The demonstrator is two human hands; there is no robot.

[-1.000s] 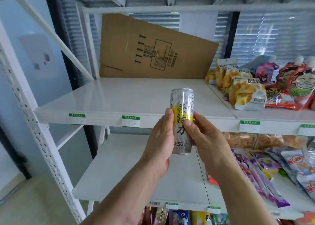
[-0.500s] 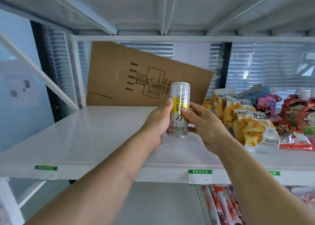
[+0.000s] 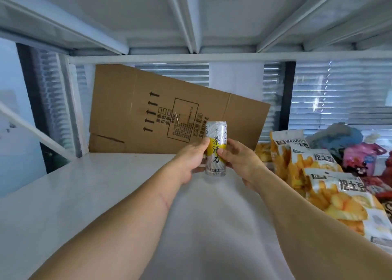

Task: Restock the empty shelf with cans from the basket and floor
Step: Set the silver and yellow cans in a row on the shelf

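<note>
Wide white shelf (image 3: 89, 205) across the whole lower view, smooth and pale, with the ribbed underside of the next shelf board (image 3: 191, 14) above. At the back, large flattened cardboard box (image 3: 148, 109), brown, leaning tilted against the rear, with printed black arrows and a framed text block. Behind that, closed window blinds (image 3: 339, 92). On the right part of the shelf, row of potato chip bags (image 3: 331, 190), white and yellow, lying one over another, and further right some red, pink and blue snack packs (image 3: 360, 152), too blurred for reading. In the middle, two bare forearms reaching forward over the shelf. Left hand (image 3: 191, 160) curled around the left side of the can, thumb on the front label; right hand (image 3: 239, 158) clamped on the right side, thumb also on the label. Slim tea drink can (image 3: 216, 150), silver with yellow band and Chinese characters, held upright between both hands near the back of the shelf, in front of the cardboard; bottom very close to the shelf surface, touching or not cannot be told.
</note>
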